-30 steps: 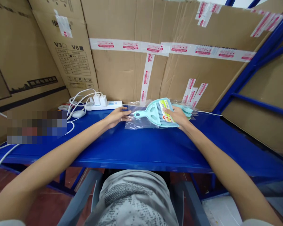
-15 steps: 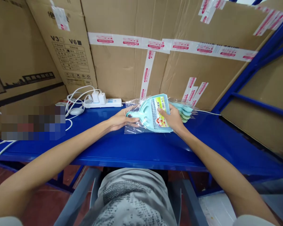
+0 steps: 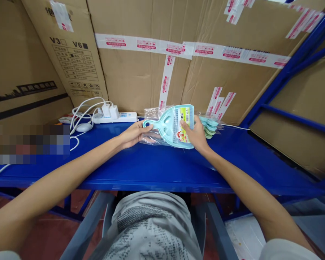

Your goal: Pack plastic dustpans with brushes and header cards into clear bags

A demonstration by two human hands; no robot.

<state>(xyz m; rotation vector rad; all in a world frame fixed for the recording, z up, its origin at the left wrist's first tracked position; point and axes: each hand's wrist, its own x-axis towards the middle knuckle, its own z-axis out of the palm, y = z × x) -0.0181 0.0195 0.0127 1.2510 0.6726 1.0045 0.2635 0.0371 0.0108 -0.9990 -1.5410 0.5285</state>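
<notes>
**Both hands on a pale blue dustpan above the blue worktop**

Far out to the left of the grip, a white power strip [image 3: 116,117] lies at the back of the blue worktop [image 3: 162,169], with white chargers plugged into it and white cables looping toward a small white mouse-shaped thing [image 3: 83,127].

The left hand [image 3: 132,133] reaches in from that side — its fingers are closed around the ringed end of the handle of a pale blue dustpan [image 3: 171,127], thumb on top near the ring. Just below and behind this grip lies a clear plastic bag [image 3: 151,137], crumpled, partly on the worktop and partly against the handle; whether the fingers also pinch the bag I cannot tell.

The dustpan spans the gap between the two grips, tilted up off the worktop with its wide mouth to the right. A brush sits in it, and a yellow-green label [image 3: 184,124] with a barcode covers the wide end.

The right hand [image 3: 196,134] clasps that wide end, thumb pressed on the label, fingers wrapped behind the edge. Just beyond this grip, to the right — a stack of more pale blue and green dustpans [image 3: 211,126] rests on the worktop against the taped cardboard boxes [image 3: 178,72].
</notes>
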